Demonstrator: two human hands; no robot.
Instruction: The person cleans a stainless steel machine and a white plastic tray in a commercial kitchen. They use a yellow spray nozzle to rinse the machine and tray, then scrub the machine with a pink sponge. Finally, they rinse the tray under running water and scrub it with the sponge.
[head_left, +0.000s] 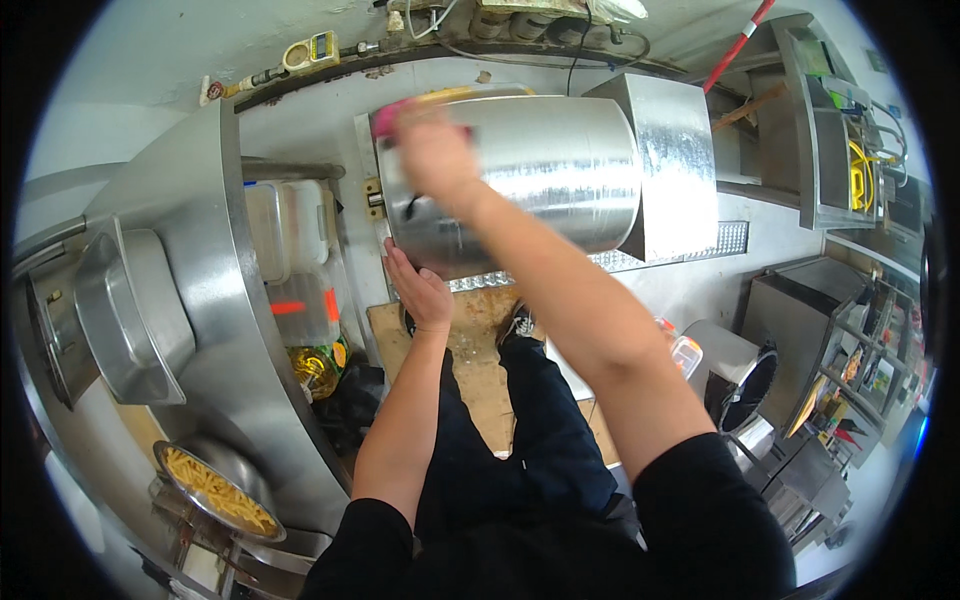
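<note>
A large stainless steel cylinder (540, 176) lies on its side before me, its polished surface streaked. My right hand (435, 154), blurred by motion, is over its far left part with a pink cloth (390, 118) gripped under the fingers. Against the near left edge of the cylinder rests my left hand (420, 291), palm inward, fingers extended and holding nothing. A small latch-like metal fitting (373, 199) sits just beyond the cylinder's left end. To the right of the cylinder stands a box-shaped sheet-metal housing (671, 165).
On the left runs a steel counter (225, 300) with a deep steel pan (142, 315) and a bowl of fries (217, 491). Plastic containers (289, 232) and an oil bottle (316, 371) are beneath it. A lined bin (724, 360) stands right; a perforated metal strip (480, 280) borders the cylinder.
</note>
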